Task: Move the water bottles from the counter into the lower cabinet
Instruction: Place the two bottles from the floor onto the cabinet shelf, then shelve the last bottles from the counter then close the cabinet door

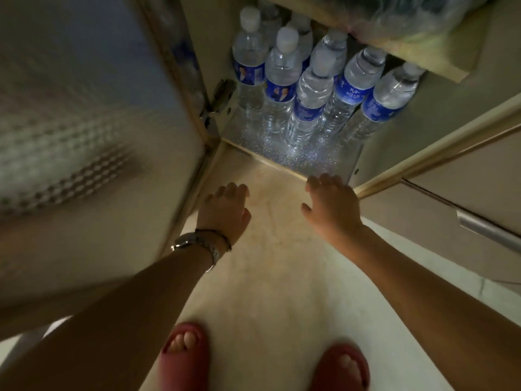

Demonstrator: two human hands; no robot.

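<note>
With its door point(93, 142) swung wide on the left, the lower cabinet point(439, 119) stands open, and the water bottles point(310, 91) are packed upright on its floor, blue labels out, under a shelf point(408, 49). Both hands hang just in front, holding nothing: left hand point(225, 206) loosely curled, watch point(197, 244) on the wrist, right hand point(329, 201) relaxed. Red slippers point(183, 359) below on the floor point(267, 292).
</note>
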